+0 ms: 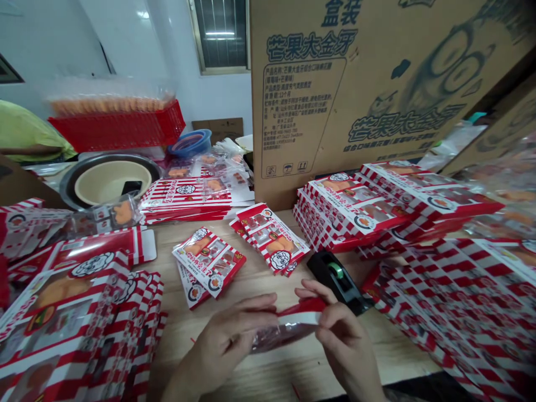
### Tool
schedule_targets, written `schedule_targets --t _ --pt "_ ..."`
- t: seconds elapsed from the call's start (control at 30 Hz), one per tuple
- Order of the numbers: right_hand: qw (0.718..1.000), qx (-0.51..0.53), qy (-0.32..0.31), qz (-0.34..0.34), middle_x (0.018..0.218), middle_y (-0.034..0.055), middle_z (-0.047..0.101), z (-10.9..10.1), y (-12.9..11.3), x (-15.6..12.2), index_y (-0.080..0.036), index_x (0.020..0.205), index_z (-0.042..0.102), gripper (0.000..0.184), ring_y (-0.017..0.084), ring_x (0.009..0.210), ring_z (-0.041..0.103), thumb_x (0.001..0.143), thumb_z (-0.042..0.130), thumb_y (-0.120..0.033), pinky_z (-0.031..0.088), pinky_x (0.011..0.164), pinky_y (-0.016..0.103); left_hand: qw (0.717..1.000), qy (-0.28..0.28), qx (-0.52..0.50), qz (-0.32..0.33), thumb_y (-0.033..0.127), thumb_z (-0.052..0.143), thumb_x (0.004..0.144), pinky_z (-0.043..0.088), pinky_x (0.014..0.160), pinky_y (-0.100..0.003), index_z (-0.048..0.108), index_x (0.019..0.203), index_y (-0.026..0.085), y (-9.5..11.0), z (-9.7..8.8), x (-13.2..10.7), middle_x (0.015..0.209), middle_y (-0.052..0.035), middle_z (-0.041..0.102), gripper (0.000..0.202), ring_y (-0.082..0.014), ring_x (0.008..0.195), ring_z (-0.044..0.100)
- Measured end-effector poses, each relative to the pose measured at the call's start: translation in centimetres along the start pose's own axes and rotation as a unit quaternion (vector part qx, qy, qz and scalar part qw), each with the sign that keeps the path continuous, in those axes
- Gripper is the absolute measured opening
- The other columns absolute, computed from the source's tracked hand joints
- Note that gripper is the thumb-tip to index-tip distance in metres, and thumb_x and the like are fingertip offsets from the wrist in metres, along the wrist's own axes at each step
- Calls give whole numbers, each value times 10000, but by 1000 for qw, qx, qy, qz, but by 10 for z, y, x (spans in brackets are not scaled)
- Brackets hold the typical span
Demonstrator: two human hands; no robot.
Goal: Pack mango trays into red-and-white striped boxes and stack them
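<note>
Wooden table [251, 290] in front of a large printed carton [335, 95], with stacks of red-and-white striped boxes [435, 195] on both sides. Foreground: left hand [228, 340] and right hand [343, 340], both partly closed, pinching opposite ends of a red-and-white plastic packet [288, 326] above the table; right hand just beside a black tape dispenser [337, 282].
</note>
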State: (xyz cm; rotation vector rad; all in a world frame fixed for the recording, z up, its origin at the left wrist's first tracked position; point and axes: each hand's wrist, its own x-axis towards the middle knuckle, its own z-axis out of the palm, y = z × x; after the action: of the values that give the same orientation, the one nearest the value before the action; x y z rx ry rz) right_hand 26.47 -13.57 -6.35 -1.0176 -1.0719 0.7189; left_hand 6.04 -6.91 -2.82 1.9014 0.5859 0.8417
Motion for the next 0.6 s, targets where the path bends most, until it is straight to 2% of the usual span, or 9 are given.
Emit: schedule_targets --t 0.13,0.2,0.3,0.43,0.53,0.6 --pt "997 -77 8 6 933 57 715 5 -11 3 -220 651 559 220 211 888 682 759 710 -338 555 715 288 999 -49 -6 -14 82 424 870 514 912 -346 745 872 297 6 -2 5 1180 -17 664 386 -194 1086 622" --pt "994 -106 17 3 866 52 716 6 -15 4 -236 758 614 114 193 814 687 770 701 -309 559 671 270 997 -70 15 -34 128 478 850 508 918 -373 739 917 291 8 -4 5 1219 -37 640 314 -226 1106 608" --pt "990 -142 -9 -5 838 64 721 3 -19 4 -240 877 683 120 193 789 689 786 681 -318 568 663 272 995 -73 54 -34 174 571 806 503 925 -375 687 1064 290 9 -6 4 1219 -59 640 306 -239 1086 620" --pt "991 -110 -74 35 810 76 737 -4 -30 11 -219 743 715 113 205 782 704 777 691 -323 581 682 296 995 -30 81 -56 161 523 857 529 885 -315 652 1096 275 10 -4 2 1119 -53 696 295 -194 1021 659" --pt "988 -74 -115 68 770 67 741 -8 -34 19 -212 690 723 134 198 742 708 748 722 -332 585 663 297 998 -18 61 -24 174 567 847 496 945 -358 671 1046 263 11 -4 2 1073 -55 715 241 -204 1053 646" --pt "986 -54 -140 71 763 53 740 -11 -33 23 -216 678 724 134 190 744 705 743 729 -333 584 680 301 999 -33 26 -3 214 603 832 473 974 -404 708 976 269 12 -4 0 1062 -60 718 185 -229 1075 633"
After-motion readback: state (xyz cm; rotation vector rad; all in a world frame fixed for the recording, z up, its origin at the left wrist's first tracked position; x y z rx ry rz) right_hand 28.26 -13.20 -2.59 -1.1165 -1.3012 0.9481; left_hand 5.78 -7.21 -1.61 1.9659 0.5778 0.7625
